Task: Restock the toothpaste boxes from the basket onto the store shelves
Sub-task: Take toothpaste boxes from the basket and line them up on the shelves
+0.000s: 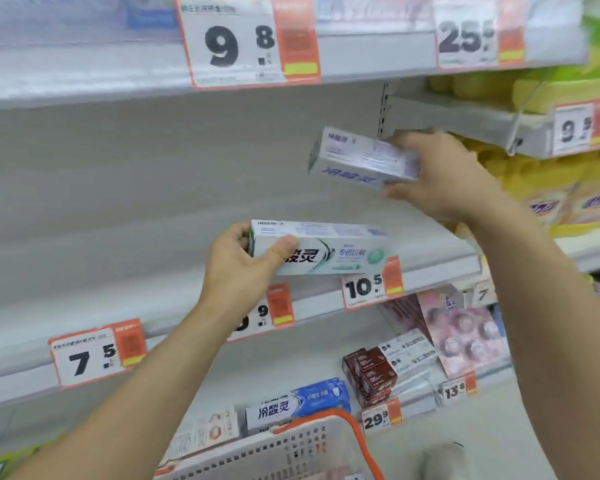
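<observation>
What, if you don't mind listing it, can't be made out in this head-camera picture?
- Basket contents: cut off by the bottom edge.
- Middle price tag: first digit hidden behind the left hand.
- Top shelf goods: blurred.
- Small print on the box in the right hand: too blurred.

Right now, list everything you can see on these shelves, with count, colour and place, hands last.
White-and-green toothpaste box: one, held at the middle shelf's front edge.
White-and-purple toothpaste box: one, held above the middle shelf, right.
White-and-blue toothpaste box: one, lower shelf.
Dark red boxes: several, stacked, lower shelf right.
Pink packs: several, lower shelf far right.
Yellow packs: many, neighbouring shelves, right.
White-and-orange price tags: at least eight, shelf edges.
White plastic basket with orange handle: one, bottom.
Left hand: grips the green box.
Right hand: grips the purple box.
</observation>
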